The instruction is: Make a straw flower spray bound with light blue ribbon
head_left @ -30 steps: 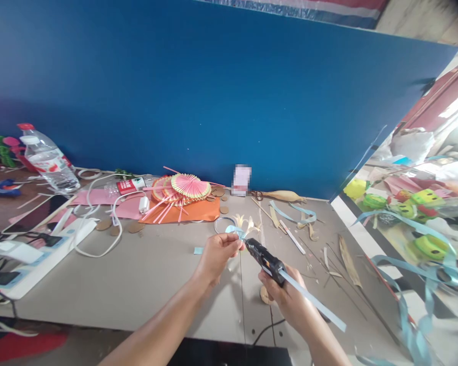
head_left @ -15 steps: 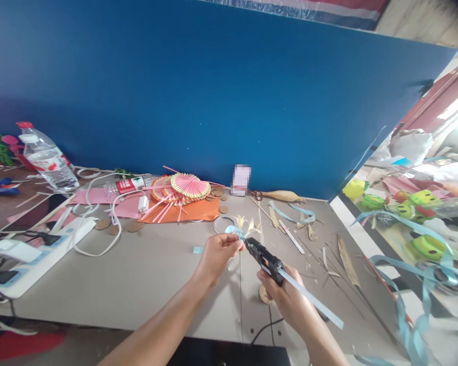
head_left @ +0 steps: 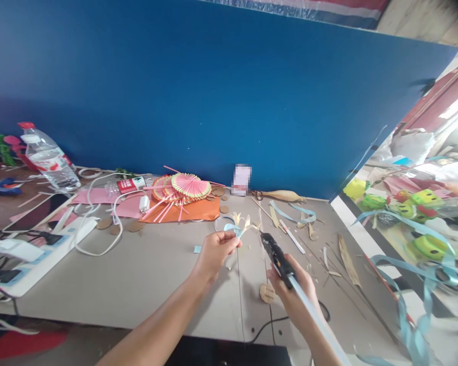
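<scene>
Between the fingertips of my left hand (head_left: 218, 252) is a pale dried flower (head_left: 245, 223) with curled petals and a light blue ribbon (head_left: 232, 230) at its base. My right hand (head_left: 294, 284) grips a black hot glue gun (head_left: 279, 260), and a long whitish glue stick (head_left: 316, 317) juts from its rear. The gun's nozzle is apart from the flower, just to its right. Below the gun a round wooden disc (head_left: 267, 293) lies on the table. Behind my left fingers rests a ring (head_left: 224, 223), partly covered. A small blue ribbon scrap (head_left: 197, 249) lies left of that hand.
Paper fans (head_left: 191, 186) lie on orange paper (head_left: 202, 211) at the back. At left stand a white power strip (head_left: 26, 272), cables and plastic bottles (head_left: 49, 162). Dried stems, a white pen-like stick (head_left: 292, 239) and blue ribbon (head_left: 305, 212) are scattered right. A blue panel (head_left: 213, 91) closes the back.
My right hand has drawn the glue gun away from the flower, to the right and slightly down. The wooden disc is now more exposed. My left hand has hardly moved.
</scene>
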`<action>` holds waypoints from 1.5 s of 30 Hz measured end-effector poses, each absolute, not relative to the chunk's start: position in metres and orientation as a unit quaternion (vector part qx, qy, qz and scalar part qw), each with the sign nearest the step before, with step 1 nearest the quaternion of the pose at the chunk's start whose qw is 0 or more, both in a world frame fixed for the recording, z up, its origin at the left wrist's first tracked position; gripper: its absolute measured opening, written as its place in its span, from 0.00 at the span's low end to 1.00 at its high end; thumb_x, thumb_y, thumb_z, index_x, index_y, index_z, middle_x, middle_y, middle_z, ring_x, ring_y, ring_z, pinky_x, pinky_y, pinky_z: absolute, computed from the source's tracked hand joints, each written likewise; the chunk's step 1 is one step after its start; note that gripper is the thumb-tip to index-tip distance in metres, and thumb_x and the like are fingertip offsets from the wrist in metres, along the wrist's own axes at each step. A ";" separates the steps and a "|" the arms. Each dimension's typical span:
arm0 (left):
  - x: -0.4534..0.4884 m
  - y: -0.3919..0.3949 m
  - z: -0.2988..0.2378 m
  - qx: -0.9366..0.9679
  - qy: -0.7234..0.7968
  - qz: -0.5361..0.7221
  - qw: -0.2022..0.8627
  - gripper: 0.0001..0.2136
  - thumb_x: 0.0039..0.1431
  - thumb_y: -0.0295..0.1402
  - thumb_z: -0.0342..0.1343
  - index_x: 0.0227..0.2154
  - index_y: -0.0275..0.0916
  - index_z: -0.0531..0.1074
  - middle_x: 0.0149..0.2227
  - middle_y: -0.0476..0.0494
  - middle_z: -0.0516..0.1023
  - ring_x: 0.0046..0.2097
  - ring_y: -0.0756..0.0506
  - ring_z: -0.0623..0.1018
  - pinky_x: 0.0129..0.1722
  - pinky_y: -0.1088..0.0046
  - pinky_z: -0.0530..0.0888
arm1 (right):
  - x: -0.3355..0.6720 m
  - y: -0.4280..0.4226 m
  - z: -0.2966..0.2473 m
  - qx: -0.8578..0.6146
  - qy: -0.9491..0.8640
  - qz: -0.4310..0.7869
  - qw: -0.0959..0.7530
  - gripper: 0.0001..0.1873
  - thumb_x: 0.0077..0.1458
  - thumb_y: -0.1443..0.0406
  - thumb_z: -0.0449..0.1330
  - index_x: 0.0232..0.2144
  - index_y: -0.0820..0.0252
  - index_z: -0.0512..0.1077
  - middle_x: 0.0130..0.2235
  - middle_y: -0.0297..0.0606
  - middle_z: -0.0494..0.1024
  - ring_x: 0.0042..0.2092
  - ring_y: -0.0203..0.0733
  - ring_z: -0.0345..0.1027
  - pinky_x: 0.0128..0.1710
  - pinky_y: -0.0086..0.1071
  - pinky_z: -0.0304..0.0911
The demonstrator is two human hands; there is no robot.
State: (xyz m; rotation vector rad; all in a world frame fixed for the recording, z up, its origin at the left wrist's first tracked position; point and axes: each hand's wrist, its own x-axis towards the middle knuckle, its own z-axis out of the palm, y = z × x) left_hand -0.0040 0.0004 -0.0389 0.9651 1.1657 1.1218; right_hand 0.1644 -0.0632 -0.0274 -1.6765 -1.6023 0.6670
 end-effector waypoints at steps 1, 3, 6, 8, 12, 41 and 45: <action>-0.006 0.002 -0.039 0.404 0.497 0.485 0.595 0.12 0.39 0.38 0.59 0.25 0.34 0.71 0.25 0.43 0.75 0.28 0.49 0.71 0.29 0.75 0.65 | 0.168 -0.060 -0.031 -0.672 -0.627 0.216 0.329 0.12 0.44 0.56 0.54 0.27 0.58 0.62 0.21 0.30 0.66 0.21 0.34 0.57 0.21 0.27 0.53; -0.008 0.003 -0.038 0.392 0.490 0.492 0.603 0.11 0.39 0.37 0.59 0.25 0.34 0.71 0.25 0.44 0.75 0.30 0.49 0.72 0.30 0.75 0.66 | 0.178 -0.052 -0.040 -0.703 -0.653 0.131 0.250 0.10 0.43 0.59 0.55 0.29 0.56 0.61 0.27 0.32 0.69 0.25 0.36 0.60 0.23 0.27 0.52; -0.010 0.004 -0.035 0.399 0.485 0.493 0.602 0.10 0.40 0.36 0.59 0.23 0.35 0.71 0.24 0.45 0.75 0.29 0.50 0.72 0.30 0.76 0.66 | 0.198 -0.036 -0.058 -0.719 -0.674 0.074 0.153 0.10 0.44 0.63 0.53 0.32 0.56 0.61 0.34 0.35 0.69 0.29 0.37 0.64 0.23 0.27 0.50; -0.009 0.003 -0.033 0.408 0.487 0.496 0.592 0.09 0.40 0.36 0.59 0.23 0.34 0.71 0.23 0.46 0.75 0.28 0.50 0.71 0.29 0.76 0.66 | 0.210 -0.026 -0.069 -0.712 -0.690 0.064 0.115 0.10 0.46 0.63 0.52 0.34 0.57 0.62 0.36 0.36 0.69 0.31 0.38 0.65 0.24 0.27 0.50; -0.008 0.001 -0.030 0.432 0.491 0.506 0.563 0.08 0.41 0.35 0.58 0.23 0.34 0.72 0.23 0.45 0.75 0.28 0.49 0.72 0.31 0.74 0.67 | 0.222 -0.016 -0.074 -0.688 -0.720 0.054 0.070 0.12 0.45 0.64 0.55 0.35 0.59 0.66 0.36 0.40 0.68 0.38 0.42 0.64 0.31 0.29 0.54; 0.007 -0.002 -0.023 0.502 0.447 0.564 0.480 0.04 0.41 0.28 0.53 0.17 0.34 0.70 0.17 0.51 0.69 0.24 0.51 0.68 0.23 0.78 0.64 | 0.114 -0.014 0.020 -0.430 -0.820 -0.176 0.335 0.06 0.47 0.72 0.50 0.27 0.60 0.66 0.25 0.34 0.65 0.25 0.33 0.56 0.22 0.28 0.46; 0.005 -0.004 -0.016 0.441 0.397 0.595 0.543 0.05 0.40 0.27 0.56 0.24 0.33 0.72 0.21 0.50 0.71 0.26 0.51 0.69 0.27 0.77 0.66 | 0.118 -0.018 0.000 -0.389 -0.814 -0.078 0.424 0.07 0.46 0.73 0.50 0.29 0.59 0.63 0.22 0.31 0.63 0.22 0.31 0.54 0.22 0.26 0.49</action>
